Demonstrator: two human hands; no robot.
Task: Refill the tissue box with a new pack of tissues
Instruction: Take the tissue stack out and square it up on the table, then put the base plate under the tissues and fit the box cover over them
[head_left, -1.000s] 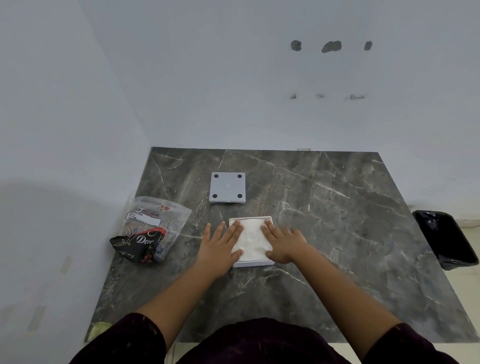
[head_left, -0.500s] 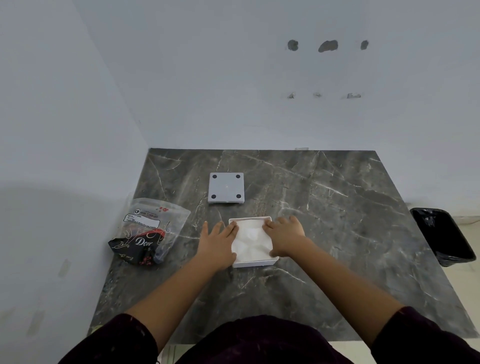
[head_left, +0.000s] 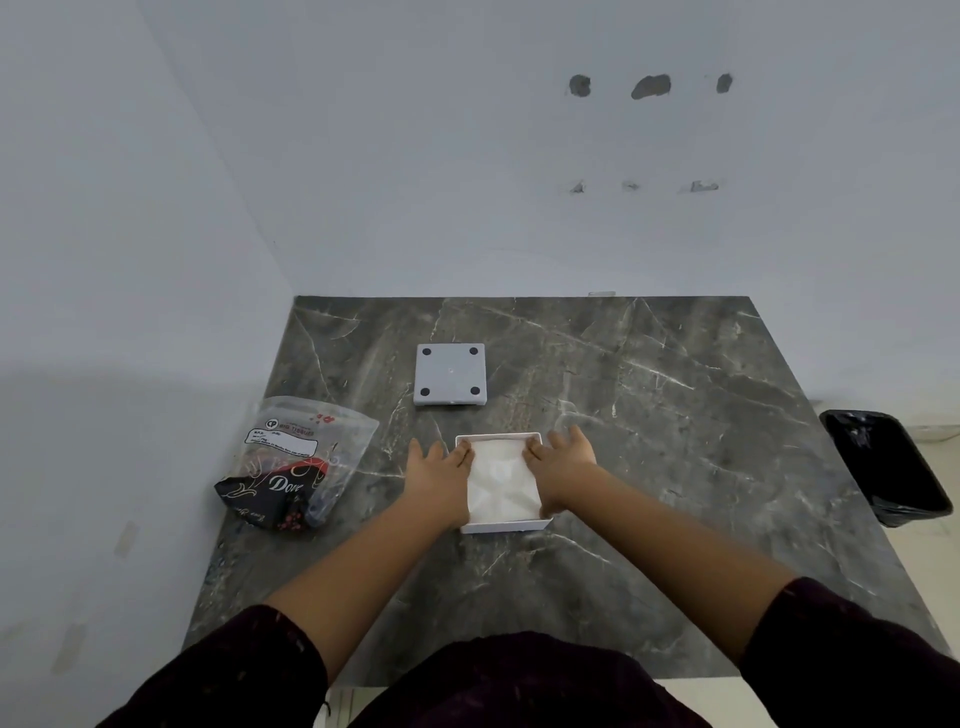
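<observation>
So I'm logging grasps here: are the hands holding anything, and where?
Nothing is lifted. The left hand and right hand press the tissues at their side edges into the white box.

Pale grey-white walls (head_left: 467, 156) meet in a corner at the left of the frame, and the back wall carries three dark gouged holes (head_left: 650, 85) in a row at upper right, with three smaller scuffed marks (head_left: 631, 186) below them. A dark grey marble-patterned tabletop (head_left: 675, 415) with pale veins fills the lower centre, pushed into that corner. At the right edge a black bin (head_left: 888, 467) lined with a black bag stands on a light floor (head_left: 930, 561); the light is soft and even.
</observation>
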